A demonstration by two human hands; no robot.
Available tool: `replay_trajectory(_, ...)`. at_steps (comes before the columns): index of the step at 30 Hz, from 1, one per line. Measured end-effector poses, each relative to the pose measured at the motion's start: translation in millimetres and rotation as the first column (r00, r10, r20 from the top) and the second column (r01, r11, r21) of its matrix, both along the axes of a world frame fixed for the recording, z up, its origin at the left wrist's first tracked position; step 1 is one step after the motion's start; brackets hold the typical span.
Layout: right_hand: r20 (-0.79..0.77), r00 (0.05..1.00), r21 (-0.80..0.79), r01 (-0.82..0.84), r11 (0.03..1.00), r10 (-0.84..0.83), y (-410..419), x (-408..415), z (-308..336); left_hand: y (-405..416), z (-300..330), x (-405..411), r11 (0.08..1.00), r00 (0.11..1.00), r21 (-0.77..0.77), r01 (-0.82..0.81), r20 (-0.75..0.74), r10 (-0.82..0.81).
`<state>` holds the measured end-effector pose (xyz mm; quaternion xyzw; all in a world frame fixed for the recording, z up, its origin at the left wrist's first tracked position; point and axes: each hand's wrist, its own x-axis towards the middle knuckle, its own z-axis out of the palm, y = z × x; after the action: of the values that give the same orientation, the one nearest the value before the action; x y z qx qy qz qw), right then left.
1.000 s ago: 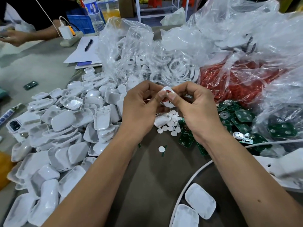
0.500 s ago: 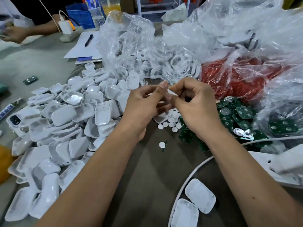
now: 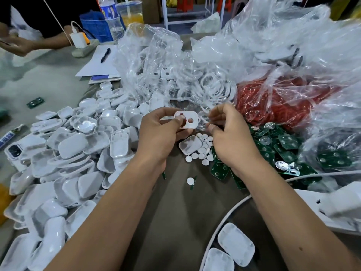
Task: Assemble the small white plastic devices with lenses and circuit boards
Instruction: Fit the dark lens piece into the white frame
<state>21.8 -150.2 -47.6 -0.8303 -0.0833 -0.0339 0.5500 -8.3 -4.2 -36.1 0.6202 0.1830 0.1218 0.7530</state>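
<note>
My left hand (image 3: 158, 133) pinches a small white plastic plate with two round holes (image 3: 188, 119), held up above the table. My right hand (image 3: 230, 137) hovers just right of it with fingers curled; whether it pinches anything is unclear. Below the hands lie a white shell (image 3: 190, 144), several small white lens discs (image 3: 205, 147) and one stray disc (image 3: 190, 180). Green circuit boards (image 3: 283, 145) are heaped to the right. A big pile of white plastic shells (image 3: 78, 145) covers the left of the table.
Clear plastic bags (image 3: 195, 79) of white parts and a bag of red parts (image 3: 273, 100) fill the back. Two white shells (image 3: 234, 243) lie inside a white ring at bottom right. A phone (image 3: 13, 151), paper with pen (image 3: 101, 61) and another person's arm (image 3: 29, 44) are at the left.
My hands have moved apart. The left hand now holds the two-hole white plate in plain view; the right hand has drawn off to the right of it.
</note>
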Motion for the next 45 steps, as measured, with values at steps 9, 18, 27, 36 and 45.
replay_trajectory(9, -0.086, 0.993, 0.45, 0.113, 0.886, -0.083, -4, -2, 10, 0, -1, -1, 0.991, 1.0, 0.135, -0.017, 0.021, 0.014)
replay_trajectory(18, -0.153, 0.985, 0.634, 0.037, 0.772, 0.079, -2, -6, 14, 0, 4, -3, 0.999, 1.0, 0.028, -0.014, 0.009, 0.014)
replay_trajectory(27, -0.141, 0.988, 0.582, 0.03, 0.812, 0.065, -5, -5, 12, 0, 11, -4, 0.938, 0.995, -0.338, 0.079, 0.083, -0.054)
replay_trajectory(36, -0.154, 0.984, 0.598, 0.017, 0.801, 0.094, -4, -3, 12, 1, 6, -1, 0.934, 0.986, -0.336, 0.123, 0.144, -0.078)
replay_trajectory(45, -0.111, 0.993, 0.506, 0.025, 0.862, 0.037, -4, -2, 9, 2, -3, -3, 0.891, 0.975, 0.428, 0.153, 0.08, -0.206)
